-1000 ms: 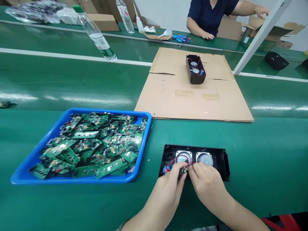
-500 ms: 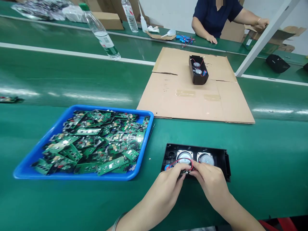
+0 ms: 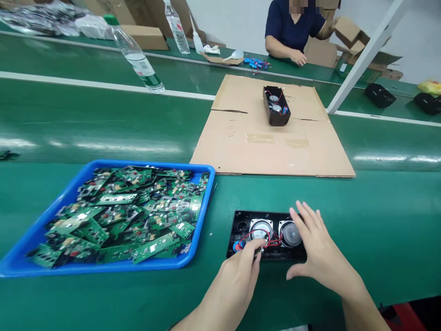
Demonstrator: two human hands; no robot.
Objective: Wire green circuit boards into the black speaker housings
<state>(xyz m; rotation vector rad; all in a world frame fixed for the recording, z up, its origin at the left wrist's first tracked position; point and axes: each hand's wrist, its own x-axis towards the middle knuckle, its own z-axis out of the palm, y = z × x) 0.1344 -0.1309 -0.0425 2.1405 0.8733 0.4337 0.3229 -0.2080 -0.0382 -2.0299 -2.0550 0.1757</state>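
Note:
A black speaker housing [image 3: 269, 214] lies open side up on the green bench, with two round silver speakers [image 3: 291, 233] inside. Red wires [image 3: 274, 241] run across it, and a blue cylindrical part [image 3: 237, 246] sits in its left end. My left hand [image 3: 241, 266] is closed at the housing's front edge, pinching a small circuit board [image 3: 260, 250] that its fingers mostly hide. Over the housing's right end, my right hand [image 3: 317, 250] is open with fingers spread, holding nothing and covering that end.
A blue tray [image 3: 203, 220] heaped with green circuit boards [image 3: 155, 246] stands at left. Behind the housing lies flat cardboard [image 3: 237, 154] bearing a second speaker housing [image 3: 277, 110]. Water bottles [image 3: 139, 64] stand farther back. A co-worker [image 3: 289, 34] handles a carton across the bench.
My right hand has let go near the wires and moved right, its fingers opening. My left hand keeps its pinch. The co-worker's arm has lifted a carton; the whole view has shifted slightly.

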